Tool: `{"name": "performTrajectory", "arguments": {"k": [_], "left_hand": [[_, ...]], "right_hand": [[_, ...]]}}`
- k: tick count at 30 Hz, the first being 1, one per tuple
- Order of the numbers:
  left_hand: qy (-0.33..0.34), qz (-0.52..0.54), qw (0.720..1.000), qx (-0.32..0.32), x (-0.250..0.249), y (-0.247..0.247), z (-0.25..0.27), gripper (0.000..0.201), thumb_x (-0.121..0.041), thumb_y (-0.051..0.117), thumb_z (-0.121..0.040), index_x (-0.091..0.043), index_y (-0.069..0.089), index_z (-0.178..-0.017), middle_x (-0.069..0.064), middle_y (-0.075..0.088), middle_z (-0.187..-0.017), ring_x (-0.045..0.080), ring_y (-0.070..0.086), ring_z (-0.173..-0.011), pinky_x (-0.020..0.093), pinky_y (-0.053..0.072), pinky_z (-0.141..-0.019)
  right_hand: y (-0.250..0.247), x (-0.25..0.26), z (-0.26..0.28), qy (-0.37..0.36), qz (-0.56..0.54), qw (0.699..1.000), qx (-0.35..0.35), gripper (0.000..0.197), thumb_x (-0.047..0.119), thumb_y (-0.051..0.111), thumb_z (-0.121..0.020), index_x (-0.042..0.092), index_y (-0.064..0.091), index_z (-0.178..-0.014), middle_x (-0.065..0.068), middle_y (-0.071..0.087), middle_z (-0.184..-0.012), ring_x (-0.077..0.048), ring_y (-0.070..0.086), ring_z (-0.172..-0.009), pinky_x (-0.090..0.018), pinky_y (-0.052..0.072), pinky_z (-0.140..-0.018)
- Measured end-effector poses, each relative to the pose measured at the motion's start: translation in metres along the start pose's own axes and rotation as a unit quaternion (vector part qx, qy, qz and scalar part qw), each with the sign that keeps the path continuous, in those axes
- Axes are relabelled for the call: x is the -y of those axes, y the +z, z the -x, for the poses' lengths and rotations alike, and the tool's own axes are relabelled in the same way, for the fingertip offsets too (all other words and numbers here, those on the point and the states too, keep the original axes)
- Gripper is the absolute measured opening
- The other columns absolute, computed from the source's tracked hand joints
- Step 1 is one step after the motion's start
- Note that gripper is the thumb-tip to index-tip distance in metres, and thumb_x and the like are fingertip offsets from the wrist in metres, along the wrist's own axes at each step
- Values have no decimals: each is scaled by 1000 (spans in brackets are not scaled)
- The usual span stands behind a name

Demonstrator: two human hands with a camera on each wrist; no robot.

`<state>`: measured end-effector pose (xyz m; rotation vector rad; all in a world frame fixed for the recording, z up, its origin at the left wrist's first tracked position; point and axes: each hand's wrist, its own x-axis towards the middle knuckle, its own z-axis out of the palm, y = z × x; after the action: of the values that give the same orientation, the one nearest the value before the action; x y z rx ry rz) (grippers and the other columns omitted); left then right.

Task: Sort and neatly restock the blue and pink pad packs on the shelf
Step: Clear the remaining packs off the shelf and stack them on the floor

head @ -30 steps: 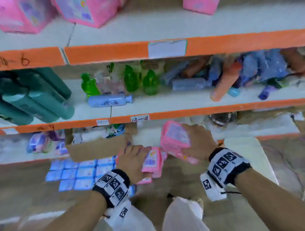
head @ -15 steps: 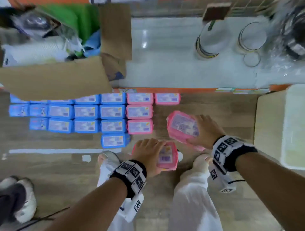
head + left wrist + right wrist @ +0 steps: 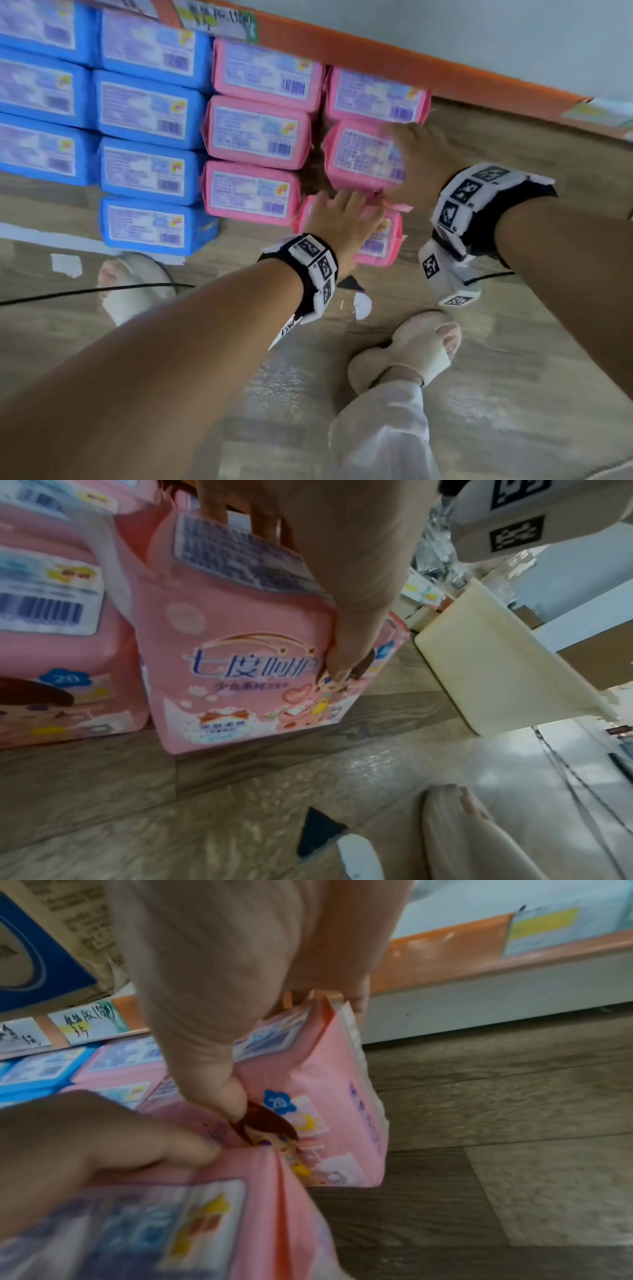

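Blue pad packs (image 3: 144, 109) stand in rows on the wooden floor, with pink packs (image 3: 257, 133) in a column to their right. A second pink column starts at one pack (image 3: 373, 96) by the orange shelf edge. My right hand (image 3: 411, 154) grips a pink pack (image 3: 359, 161) (image 3: 325, 1110) from above, just below that one and low to the floor. My left hand (image 3: 342, 219) grips another pink pack (image 3: 380, 243) (image 3: 246, 656) directly below, thumb on its front face. The two held packs touch.
The orange shelf edge (image 3: 428, 68) with paper labels runs behind the rows. A cream box (image 3: 496, 669) stands to the right. My feet in pale slippers (image 3: 411, 346) are on the floor below the packs, beside a black cable (image 3: 85, 293) and paper scraps (image 3: 361, 305).
The view has dropped from the shelves to the floor rows. Both hands have carried their pink packs down and forward into the right pink column, the right one ahead of the left.
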<state>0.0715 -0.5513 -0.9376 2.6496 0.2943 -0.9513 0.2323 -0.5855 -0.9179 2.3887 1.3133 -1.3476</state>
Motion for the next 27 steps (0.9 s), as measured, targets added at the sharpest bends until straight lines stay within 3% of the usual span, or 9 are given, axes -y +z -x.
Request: {"name": "performTrajectory", "arguments": {"k": [4,9,11,14,17,19,21,24,27], "left_hand": [[-8,-17,1000,-9,4,7,-25,87,-31,76,-65,-18,26,-136,11,35,-131,29,37,-117,45,33,-94],[9,-69,997,-29,9,12,-32,81,-25,69,-73,-17,24,-140,8,38,-133,26,40,-119,42,33,-98],[5,-101,994,-33,12,14,-28,80,-27,68,-74,-22,23,-140,6,38,-133,24,40,-120,41,34,-100],[-10,-81,997,17,12,16,-29,85,-29,66,-79,-26,11,-143,7,23,-140,26,27,-127,48,23,-106],[-32,-68,997,24,9,17,-32,83,-25,63,-79,-28,9,-142,7,18,-139,26,23,-127,47,20,-108],[-44,-69,996,29,6,18,-34,83,-23,62,-78,-27,8,-141,7,16,-139,25,22,-127,47,20,-108],[-49,-76,995,42,5,17,-36,87,-29,64,-78,-27,4,-142,8,11,-140,26,19,-130,48,18,-109],[-37,-41,997,57,7,11,-33,93,-36,70,-75,-25,7,-143,11,13,-144,31,18,-133,48,18,-111],[-14,11,997,69,11,-2,-19,92,-26,73,-75,-20,13,-145,16,15,-146,33,17,-136,45,18,-112]], "right_hand": [[18,0,-26,-40,24,999,-28,71,12,64,-78,13,28,-139,-10,27,-141,-31,22,-131,-40,27,-104],[40,-13,-22,-72,-5,993,-90,55,11,60,-83,4,38,-133,-14,24,-147,-31,17,-136,-36,16,-110],[53,-18,-14,-42,-46,990,-124,55,15,60,-82,6,39,-133,-12,28,-145,-31,22,-133,-38,22,-107],[70,-27,-1,51,-134,979,-146,59,19,60,-80,10,37,-134,-12,31,-140,-33,27,-127,-39,26,-104],[81,-26,10,56,-183,977,-97,70,18,57,-83,10,22,-143,-15,32,-141,-33,38,-124,-41,36,-101],[82,-22,12,43,-184,981,-53,81,16,55,-84,9,6,-147,-14,28,-146,-32,46,-120,-41,44,-93],[79,-21,10,52,-176,982,-38,83,17,55,-85,10,1,-148,-12,30,-147,-31,51,-115,-37,46,-85],[71,-24,14,55,-163,985,-32,78,18,55,-85,17,8,-148,-9,43,-140,-26,56,-102,-29,39,-75],[65,-20,26,41,-167,985,-32,57,16,55,-84,16,34,-137,-9,51,-126,-24,54,-102,-27,35,-78]]}}
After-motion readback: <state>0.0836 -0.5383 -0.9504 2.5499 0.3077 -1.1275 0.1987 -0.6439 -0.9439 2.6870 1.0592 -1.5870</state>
